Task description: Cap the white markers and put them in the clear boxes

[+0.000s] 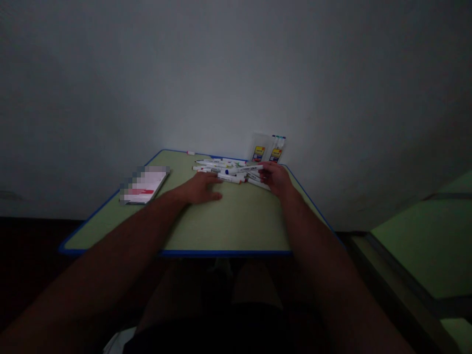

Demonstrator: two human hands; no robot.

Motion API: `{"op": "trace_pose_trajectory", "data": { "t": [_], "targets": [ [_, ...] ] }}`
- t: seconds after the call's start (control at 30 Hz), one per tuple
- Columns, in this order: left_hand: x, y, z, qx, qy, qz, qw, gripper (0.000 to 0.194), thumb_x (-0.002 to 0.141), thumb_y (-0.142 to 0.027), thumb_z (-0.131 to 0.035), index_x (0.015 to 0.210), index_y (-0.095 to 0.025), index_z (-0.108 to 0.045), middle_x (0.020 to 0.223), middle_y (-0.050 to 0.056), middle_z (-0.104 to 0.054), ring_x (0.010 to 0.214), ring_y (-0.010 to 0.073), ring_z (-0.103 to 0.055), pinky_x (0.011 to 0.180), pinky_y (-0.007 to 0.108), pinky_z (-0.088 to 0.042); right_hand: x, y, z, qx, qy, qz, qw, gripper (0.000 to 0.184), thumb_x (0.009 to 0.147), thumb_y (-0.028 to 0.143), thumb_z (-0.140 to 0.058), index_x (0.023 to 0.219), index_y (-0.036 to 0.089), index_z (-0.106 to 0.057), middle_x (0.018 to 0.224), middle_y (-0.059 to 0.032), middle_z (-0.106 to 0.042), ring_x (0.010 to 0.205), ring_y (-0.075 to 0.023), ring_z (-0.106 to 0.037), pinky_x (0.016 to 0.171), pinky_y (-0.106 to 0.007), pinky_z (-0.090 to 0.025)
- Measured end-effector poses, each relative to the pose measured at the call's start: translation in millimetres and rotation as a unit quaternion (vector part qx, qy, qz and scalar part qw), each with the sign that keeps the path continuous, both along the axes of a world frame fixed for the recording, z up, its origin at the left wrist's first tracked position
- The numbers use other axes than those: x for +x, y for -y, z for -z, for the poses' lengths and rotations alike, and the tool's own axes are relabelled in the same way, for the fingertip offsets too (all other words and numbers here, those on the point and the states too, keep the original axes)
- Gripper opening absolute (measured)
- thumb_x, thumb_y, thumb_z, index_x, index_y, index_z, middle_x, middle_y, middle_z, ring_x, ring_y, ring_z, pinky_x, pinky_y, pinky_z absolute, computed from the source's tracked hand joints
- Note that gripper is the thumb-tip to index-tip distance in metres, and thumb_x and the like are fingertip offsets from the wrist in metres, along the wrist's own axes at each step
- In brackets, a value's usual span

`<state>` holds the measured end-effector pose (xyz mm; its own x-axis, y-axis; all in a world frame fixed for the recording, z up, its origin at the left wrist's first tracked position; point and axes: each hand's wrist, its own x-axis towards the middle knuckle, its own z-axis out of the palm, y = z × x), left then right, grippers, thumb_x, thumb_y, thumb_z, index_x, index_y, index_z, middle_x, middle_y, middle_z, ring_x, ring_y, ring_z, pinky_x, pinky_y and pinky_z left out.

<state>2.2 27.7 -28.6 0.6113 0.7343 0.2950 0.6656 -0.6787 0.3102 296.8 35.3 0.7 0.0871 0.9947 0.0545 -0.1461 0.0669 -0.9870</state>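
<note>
A loose heap of white markers [217, 163] with coloured caps lies near the far edge of the table. My right hand [276, 178] is closed on the end of one white marker [243, 169], whose dark blue end points left over the heap. At the heap's near left side, my left hand [202, 188] rests low with its fingers apart and its fingertips by the markers. No marker shows in its grasp.
Two clear packs with yellow labels lean on the wall: one pack [259, 147] and another pack [277, 149] with several markers inside. A partly blurred phone-like slab [147, 184] lies left on the blue-edged table [228, 221]. A pink-ended marker [191, 153] lies apart at the back.
</note>
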Motion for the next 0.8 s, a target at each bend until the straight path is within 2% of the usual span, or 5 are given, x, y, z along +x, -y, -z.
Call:
{"op": "trace_pose_trajectory", "data": {
  "t": [0.17, 0.33, 0.57, 0.7, 0.8],
  "targets": [
    [1, 3, -2.4, -0.019, -0.009, -0.003, 1.000, 0.061, 0.081, -0.050, -0.068, 0.132, -0.018, -0.066, 0.149, 0.018, -0.052, 0.139, 0.0355, -0.047, 0.116, 0.051, -0.031, 3, 0, -3.8, 0.001, -0.017, 0.034, 0.999, 0.014, 0.073, 0.019, -0.062, 0.084, 0.014, -0.067, 0.062, 0.0009, -0.062, 0.050, -0.0097, -0.053, 0.045, -0.021, -0.042],
    [2, 3, -4.3, -0.024, -0.001, 0.013, 1.000, 0.061, 0.082, -0.047, -0.069, 0.134, -0.014, -0.064, 0.150, 0.019, -0.051, 0.138, 0.0377, -0.047, 0.117, 0.052, -0.032, 8, -5, -12.9, -0.017, -0.033, 0.099, 0.994, 0.004, 0.076, 0.013, -0.059, 0.078, 0.015, -0.063, 0.059, 0.0008, -0.062, 0.047, -0.0094, -0.054, 0.044, -0.020, -0.043],
    [0, 1, -3.3, -0.028, -0.031, 0.015, 0.999, 0.064, 0.085, -0.050, -0.066, 0.140, -0.018, -0.058, 0.153, 0.016, -0.048, 0.141, 0.0352, -0.044, 0.118, 0.052, -0.031, 31, -20, -33.1, -0.036, -0.013, 0.176, 0.984, 0.011, 0.084, 0.012, -0.058, 0.073, 0.014, -0.061, 0.055, 0.0012, -0.062, 0.042, -0.0078, -0.053, 0.038, -0.018, -0.042],
    [2, 4, -7.5, -0.030, -0.040, 0.004, 0.999, 0.065, 0.085, -0.051, -0.064, 0.141, -0.018, -0.057, 0.154, 0.017, -0.047, 0.140, 0.0364, -0.045, 0.119, 0.053, -0.031, 49, -25, -46.9, -0.009, -0.009, 0.238, 0.971, 0.012, 0.083, 0.011, -0.058, 0.073, 0.015, -0.060, 0.052, 0.0036, -0.059, 0.042, -0.0072, -0.053, 0.037, -0.016, -0.042],
    [3, 7, -10.8, -0.033, -0.043, 0.003, 0.999, 0.067, 0.085, -0.049, -0.064, 0.142, -0.015, -0.056, 0.154, 0.020, -0.046, 0.140, 0.0369, -0.044, 0.118, 0.052, -0.032, 65, -32, -63.7, 0.021, -0.002, 0.300, 0.954, 0.009, 0.082, 0.012, -0.061, 0.074, 0.016, -0.060, 0.053, 0.0047, -0.058, 0.044, -0.0074, -0.053, 0.037, -0.016, -0.043]
  ]
}}
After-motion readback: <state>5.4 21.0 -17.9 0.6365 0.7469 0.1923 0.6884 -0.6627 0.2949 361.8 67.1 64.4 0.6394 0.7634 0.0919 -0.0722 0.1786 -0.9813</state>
